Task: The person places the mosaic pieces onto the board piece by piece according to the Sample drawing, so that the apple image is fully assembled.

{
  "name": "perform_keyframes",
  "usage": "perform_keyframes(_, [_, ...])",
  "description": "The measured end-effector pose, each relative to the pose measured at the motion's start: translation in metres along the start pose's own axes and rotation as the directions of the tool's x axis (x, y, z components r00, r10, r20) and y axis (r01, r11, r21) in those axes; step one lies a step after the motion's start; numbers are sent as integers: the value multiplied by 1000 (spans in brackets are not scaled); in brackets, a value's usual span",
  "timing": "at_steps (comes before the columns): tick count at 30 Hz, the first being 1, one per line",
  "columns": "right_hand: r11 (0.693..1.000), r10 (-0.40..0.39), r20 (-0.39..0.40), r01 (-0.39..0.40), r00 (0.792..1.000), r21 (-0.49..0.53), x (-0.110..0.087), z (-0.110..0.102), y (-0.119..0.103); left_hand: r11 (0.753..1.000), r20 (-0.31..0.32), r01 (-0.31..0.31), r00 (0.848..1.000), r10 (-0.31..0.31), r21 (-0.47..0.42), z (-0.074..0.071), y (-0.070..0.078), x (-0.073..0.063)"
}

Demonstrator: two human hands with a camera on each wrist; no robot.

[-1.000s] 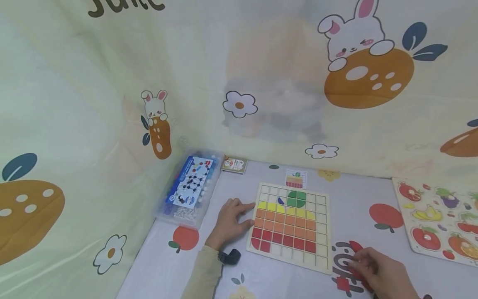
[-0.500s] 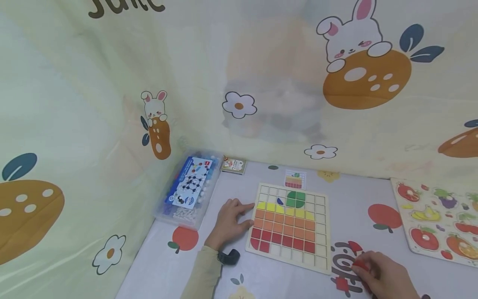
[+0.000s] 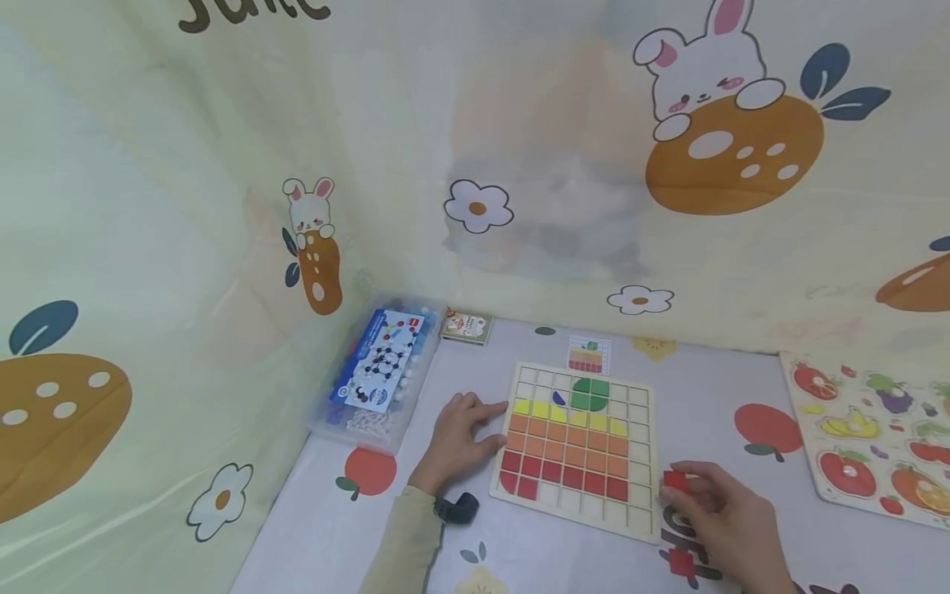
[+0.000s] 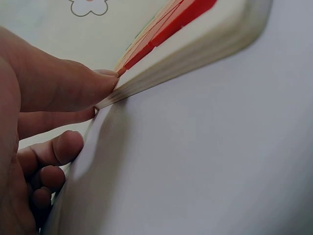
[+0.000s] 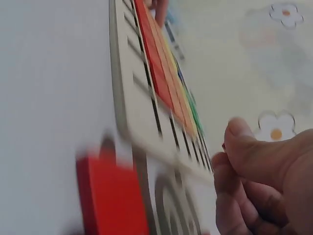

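A wooden grid board (image 3: 641,487) lies on the table with rows of red (image 3: 573,478), orange (image 3: 575,441) and yellow tiles (image 3: 559,412) seated in it, plus green tiles (image 3: 590,394) and a small blue tile (image 3: 558,398). At its left edge my left hand (image 3: 458,437) rests with thumb and index finger spread against the side; the left wrist view has the thumb (image 4: 73,85) on the edge. Just off the right edge, my right hand (image 3: 727,516) pinches a red square tile (image 3: 674,481) between thumb and fingers. Below it lies another red tile (image 3: 681,563), large in the right wrist view.
Behind the board lies a small pattern card (image 3: 589,356). A clear plastic box (image 3: 378,371) with a blue-and-white card stands at the left, beside a small card box (image 3: 465,327). At the right is a fruit puzzle board (image 3: 868,437). A printed curtain (image 3: 549,148) closes the back.
My right hand has moved up and left, toward the board's right edge, with a red square tile in its fingers. The left hand stays at the left edge.
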State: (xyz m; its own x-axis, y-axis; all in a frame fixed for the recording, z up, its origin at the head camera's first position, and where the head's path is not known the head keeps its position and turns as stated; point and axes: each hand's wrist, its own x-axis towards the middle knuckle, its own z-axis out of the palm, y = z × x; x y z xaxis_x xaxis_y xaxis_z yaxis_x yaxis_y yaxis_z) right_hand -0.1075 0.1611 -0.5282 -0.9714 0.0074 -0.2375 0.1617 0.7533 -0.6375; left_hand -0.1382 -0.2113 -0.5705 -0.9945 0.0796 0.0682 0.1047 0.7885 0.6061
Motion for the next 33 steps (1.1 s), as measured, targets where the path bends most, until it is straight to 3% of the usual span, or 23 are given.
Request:
perform_keyframes(5, [993,-109,29,108,994,47,-3,15,-26,1000,6,8,1000,-8,-4,0,1,0])
perform_keyframes(11, [982,-183,39,181,982,54,-5,37,-54,1000,7,7,1000,-7,-10,-1,2,0])
perform_keyframes(19, [938,-346,46,344,937,46,-9,68,-77,1000,4,8,1000,-8,-2,-1,3,0])
perform_keyframes(26, [944,-321,65,325,945,-64,-14,83,-86,1000,10,15,1000,-15,-8,-1,3,1])
perform_keyframes(33, [946,-308,76,314,948,-84,-13,80,-85,1000,12,19,1000,-19,-4,-3,4,0])
